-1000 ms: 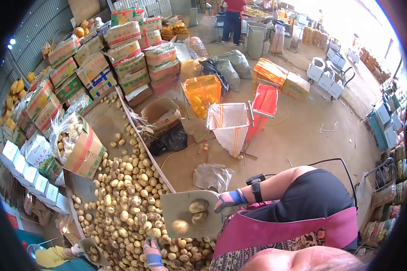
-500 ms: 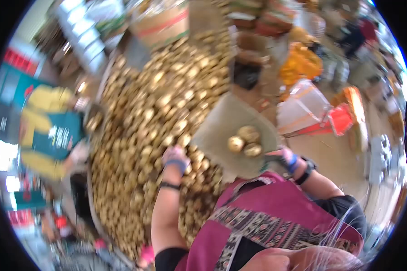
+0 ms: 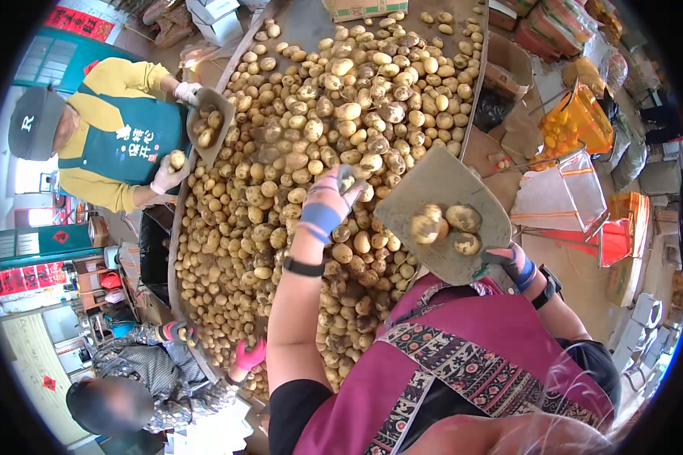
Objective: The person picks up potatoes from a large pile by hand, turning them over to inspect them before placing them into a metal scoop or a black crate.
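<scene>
My right hand (image 3: 514, 267), in a dark and pink glove, grips the near right corner of a grey scoop (image 3: 463, 178). Several potatoes (image 3: 466, 243) lie in the scoop, one of them blurred. To its left, my left hand (image 3: 331, 199), gloved in pink and blue with grey fingertips, is over the potato pile (image 3: 281, 152). Its thumb and fingers are apart, pointing towards the scoop's left edge. Brown soil marks many of the potatoes around it.
Across the pile, a person (image 3: 121, 136) in a green apron holds another scoop (image 3: 211, 125) and a potato (image 3: 177, 159). A second person's pink glove (image 3: 250, 354) reaches in at the lower left. An orange mesh sack (image 3: 580, 125) and a white crate (image 3: 560, 193) stand at right.
My left hand has moved up and right from the pile towards the scoop. The scoop has shifted right, and it holds more potatoes than before. The view has turned and sharpened.
</scene>
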`<state>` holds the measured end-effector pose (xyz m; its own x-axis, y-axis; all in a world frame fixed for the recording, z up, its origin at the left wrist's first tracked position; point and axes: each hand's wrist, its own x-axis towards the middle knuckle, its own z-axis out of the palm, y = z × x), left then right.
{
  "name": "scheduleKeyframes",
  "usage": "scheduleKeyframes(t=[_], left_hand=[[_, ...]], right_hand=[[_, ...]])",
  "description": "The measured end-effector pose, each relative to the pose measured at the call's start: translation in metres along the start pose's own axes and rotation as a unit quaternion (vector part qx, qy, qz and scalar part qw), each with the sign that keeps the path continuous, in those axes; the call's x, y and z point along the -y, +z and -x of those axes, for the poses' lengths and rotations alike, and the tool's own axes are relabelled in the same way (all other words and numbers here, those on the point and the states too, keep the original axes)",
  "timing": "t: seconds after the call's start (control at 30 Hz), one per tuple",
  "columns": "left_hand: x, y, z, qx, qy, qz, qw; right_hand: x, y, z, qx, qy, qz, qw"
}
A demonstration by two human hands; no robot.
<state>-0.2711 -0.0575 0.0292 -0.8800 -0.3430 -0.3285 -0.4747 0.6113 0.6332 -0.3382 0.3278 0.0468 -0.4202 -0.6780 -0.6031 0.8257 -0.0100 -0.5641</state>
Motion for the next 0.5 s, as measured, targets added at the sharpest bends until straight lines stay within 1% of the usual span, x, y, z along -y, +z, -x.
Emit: scheduleKeyframes(t=[0.03, 0.07, 0.1, 0.13, 0.2, 0.23, 0.27, 0.33, 0.37, 0.4, 0.43, 0.47, 0.5], left_hand=[[0.003, 0.004, -0.010, 0.020, 0.035, -0.160, 0.986], [-0.005, 0.004, -0.014, 0.039, 0.071, -0.313, 0.946], [0.011, 0.024, -0.024, 0.068, 0.042, -0.365, 0.928], [0.029, 0.040, -0.031, 0.054, 0.059, -0.381, 0.921], [0.030, 0.045, -0.030, 0.040, 0.051, -0.401, 0.914], [0.033, 0.041, -0.033, 0.078, 0.004, -0.365, 0.928], [0.035, 0.033, -0.031, 0.093, -0.026, -0.314, 0.945], [0.039, 0.022, -0.029, 0.111, -0.035, -0.311, 0.943], [0.017, 0.006, -0.022, 0.076, -0.054, -0.268, 0.959], [0.017, 0.004, -0.016, 0.003, -0.037, -0.223, 0.974], [0.013, 0.003, -0.018, 0.029, -0.016, -0.089, 0.995], [0.006, 0.002, -0.018, 0.053, 0.003, 0.047, 0.997], [-0.013, -0.002, -0.016, 0.158, 0.015, 0.152, 0.976]], right_hand=[[0.006, -0.001, 0.000, 0.020, -0.003, 0.061, 0.998], [0.005, -0.007, -0.001, 0.017, -0.001, 0.058, 0.998], [0.004, -0.015, -0.001, -0.005, 0.028, 0.054, 0.998], [0.004, -0.020, -0.002, -0.026, 0.057, 0.052, 0.997], [0.008, -0.023, 0.000, -0.014, 0.044, 0.031, 0.998], [0.010, -0.024, 0.000, -0.003, 0.029, 0.008, 1.000], [0.012, -0.023, 0.000, -0.004, 0.030, 0.003, 1.000], [0.020, -0.022, -0.004, -0.043, 0.069, 0.003, 0.997], [0.012, -0.033, -0.011, -0.054, 0.060, -0.002, 0.997], [0.014, -0.034, -0.016, -0.055, 0.061, -0.005, 0.997], [0.016, -0.036, -0.022, -0.052, 0.040, 0.032, 0.997], [0.019, -0.037, -0.027, -0.049, 0.019, 0.069, 0.996], [0.027, -0.025, -0.031, -0.043, 0.012, 0.048, 0.998]])
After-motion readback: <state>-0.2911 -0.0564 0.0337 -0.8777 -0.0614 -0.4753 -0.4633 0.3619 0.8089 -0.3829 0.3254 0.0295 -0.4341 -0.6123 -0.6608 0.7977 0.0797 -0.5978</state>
